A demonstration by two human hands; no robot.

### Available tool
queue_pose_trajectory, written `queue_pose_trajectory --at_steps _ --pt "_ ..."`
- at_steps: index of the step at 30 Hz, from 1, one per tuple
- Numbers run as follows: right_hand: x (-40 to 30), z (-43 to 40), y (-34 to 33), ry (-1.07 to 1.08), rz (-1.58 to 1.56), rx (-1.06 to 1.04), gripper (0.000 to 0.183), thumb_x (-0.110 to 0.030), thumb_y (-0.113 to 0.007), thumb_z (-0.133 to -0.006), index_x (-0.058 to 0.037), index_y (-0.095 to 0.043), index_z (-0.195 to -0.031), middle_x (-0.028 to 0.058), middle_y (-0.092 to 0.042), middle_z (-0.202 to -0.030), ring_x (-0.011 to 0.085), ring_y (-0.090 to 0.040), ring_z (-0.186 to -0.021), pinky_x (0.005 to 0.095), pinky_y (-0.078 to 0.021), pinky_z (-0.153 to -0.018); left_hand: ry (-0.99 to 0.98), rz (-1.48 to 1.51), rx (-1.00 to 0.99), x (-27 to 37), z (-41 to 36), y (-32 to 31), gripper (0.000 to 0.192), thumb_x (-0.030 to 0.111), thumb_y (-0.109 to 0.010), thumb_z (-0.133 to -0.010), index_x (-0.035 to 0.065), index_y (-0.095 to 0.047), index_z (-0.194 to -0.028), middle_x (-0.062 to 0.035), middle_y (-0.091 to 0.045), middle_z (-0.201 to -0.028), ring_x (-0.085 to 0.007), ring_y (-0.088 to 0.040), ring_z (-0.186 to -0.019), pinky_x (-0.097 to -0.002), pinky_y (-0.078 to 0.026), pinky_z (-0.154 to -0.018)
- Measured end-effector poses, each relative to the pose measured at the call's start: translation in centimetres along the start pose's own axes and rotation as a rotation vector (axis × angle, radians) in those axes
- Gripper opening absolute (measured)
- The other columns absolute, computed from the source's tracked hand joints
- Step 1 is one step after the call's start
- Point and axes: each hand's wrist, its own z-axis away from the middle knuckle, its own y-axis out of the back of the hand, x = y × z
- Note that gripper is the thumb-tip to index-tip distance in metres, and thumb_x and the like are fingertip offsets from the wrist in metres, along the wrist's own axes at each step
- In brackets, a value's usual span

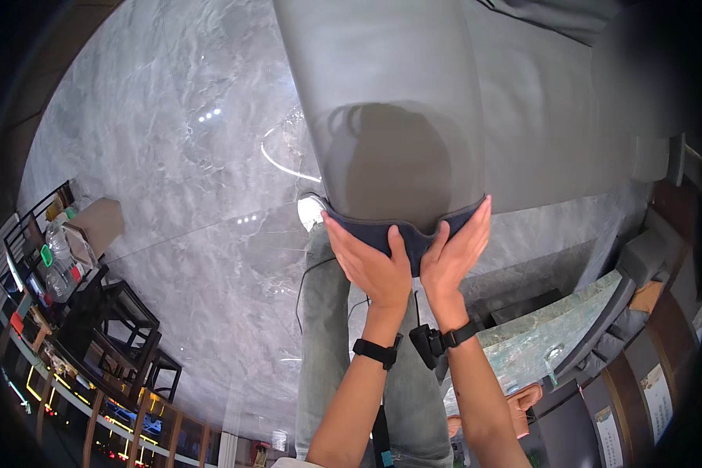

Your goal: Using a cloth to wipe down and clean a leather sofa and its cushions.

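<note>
A dark navy cloth (380, 236) hangs over the near end of a grey padded surface (398, 64), perhaps a sofa arm or seat. On the left part of the cloth lies my left hand (374, 263), its thumb pointing up and its fingers against the outer edge. My right hand (453, 254) presses on the right part in the same way, fingertips at the cloth's upper right corner. Between the two thumbs the cloth dips into a fold. Both wrists wear black straps, and a small black device hangs beside the right one. My shadow falls on the grey surface.
Glossy grey marble floor (210, 175) extends to the left. Black stools (128, 310) and a dark table with plastic bottles and a cardboard box (96, 228) stand at the far left. A stone-topped low table (550, 327) and a dark grey sofa (608, 322) are at the lower right.
</note>
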Motion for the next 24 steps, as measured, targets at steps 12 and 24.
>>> queue_pose_trajectory --at_steps 12,24 --pt "-9.7 -17.2 -5.3 0.257 0.114 0.156 0.084 -0.041 -0.061 -0.097 0.0164 -0.032 -0.15 0.0352 -0.036 -0.154 0.0504 -0.038 -0.141 0.058 -0.0275 -0.119 -0.045 -0.252 0.214 7.5 -18.2 -2.3 0.079 0.04 -0.057 -0.102 -0.015 -0.028 -0.151 -0.0319 -0.046 -0.146 -0.045 -0.047 -0.134 -0.0512 -0.037 -0.113" --pt "-19.3 -33.6 -9.9 0.497 0.173 0.27 0.085 -0.05 -0.059 -0.096 0.0134 -0.041 -0.149 0.0327 -0.037 -0.157 0.051 -0.035 -0.144 0.0589 -0.024 -0.122 -0.104 -0.381 0.365 13.3 -35.4 -5.2 0.075 0.042 -0.051 -0.102 -0.01 -0.032 -0.152 -0.0249 -0.05 -0.143 -0.0385 -0.052 -0.125 -0.0474 -0.043 -0.104"
